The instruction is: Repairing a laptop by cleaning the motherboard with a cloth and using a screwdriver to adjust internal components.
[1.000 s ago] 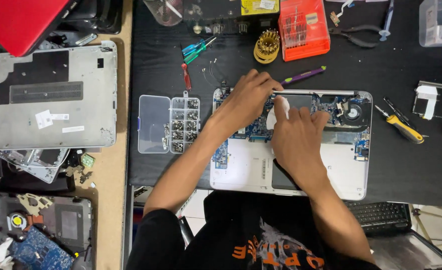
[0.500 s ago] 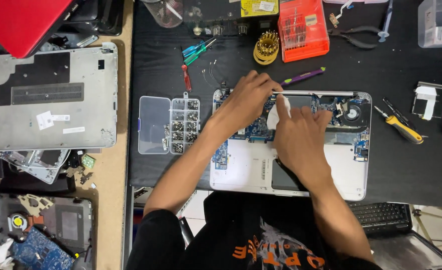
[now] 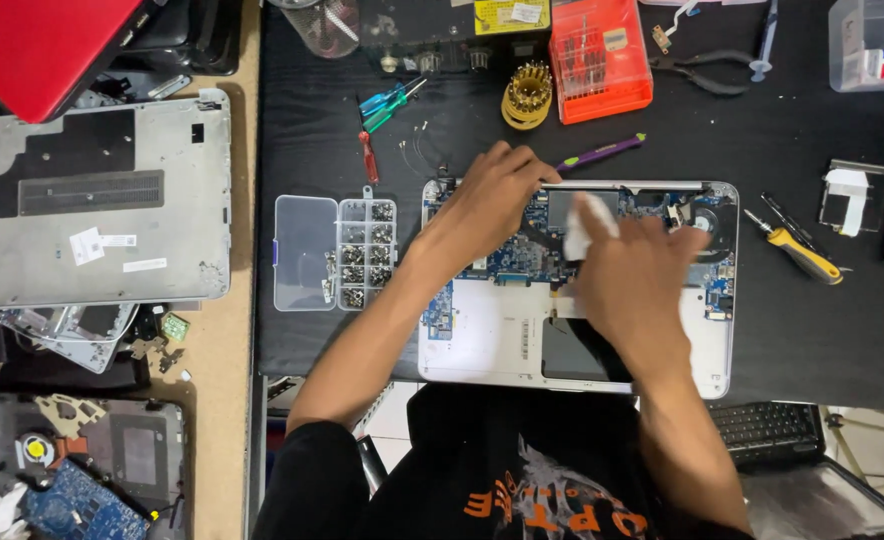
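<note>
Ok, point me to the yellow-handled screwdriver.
The yellow-handled screwdriver lies on the black mat right of the opened laptop, beyond the right hand.

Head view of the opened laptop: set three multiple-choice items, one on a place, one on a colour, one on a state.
1. Where is the clear screw box?
A. left of the open laptop
B. on the red case
C. right of the laptop

2. What colour is the handle of the screwdriver right of the laptop?
A. green
B. yellow
C. white

3. What does the right hand do?
A. grips pliers
B. rests off the table
C. presses a white cloth on the laptop's inside

Key:
1 A, the box lies beside the laptop's left edge.
2 B, its handle shows yellow.
3 C, the cloth sticks out beneath the fingers while the left hand rests on the circuit board.
</note>
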